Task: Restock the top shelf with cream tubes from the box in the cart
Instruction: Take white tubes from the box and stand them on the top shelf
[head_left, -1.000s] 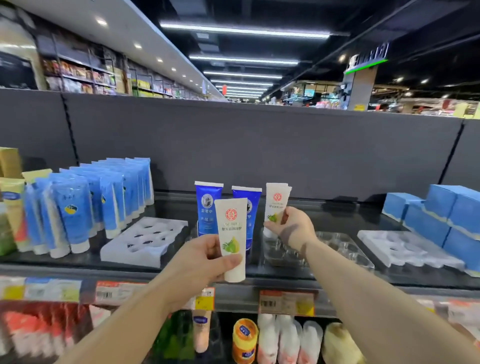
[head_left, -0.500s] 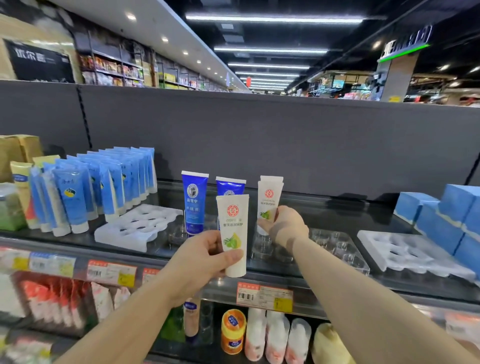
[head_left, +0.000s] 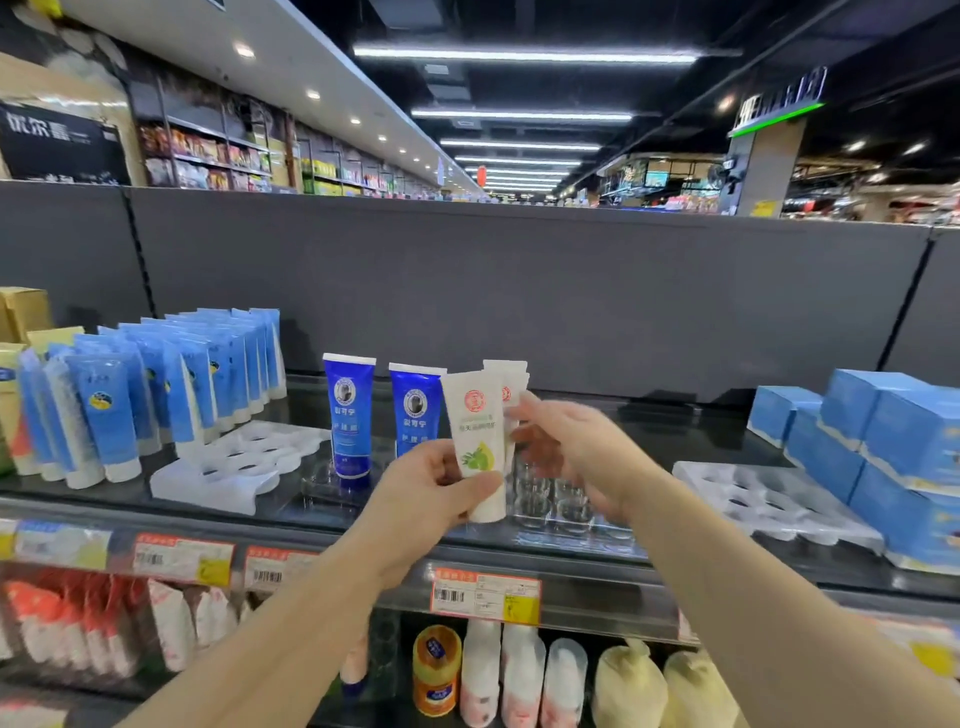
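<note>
Placement step: left hand (head_left: 423, 512) grips a white cream tube (head_left: 477, 441) upright between thumb and curled fingers, while right hand (head_left: 569, 449), fingers spread and holding nothing, hovers just beside it before shelved white tubes (head_left: 506, 376); next, seating it in the clear tray (head_left: 558, 512)

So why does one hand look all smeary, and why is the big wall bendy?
Head view: the right hand is motion-blurred, while the left hand gripping the white cream tube looks sharper; the wide-angle lens bows the grey back panel and the shelf edge; ceiling strip lights glare brightly.
</note>
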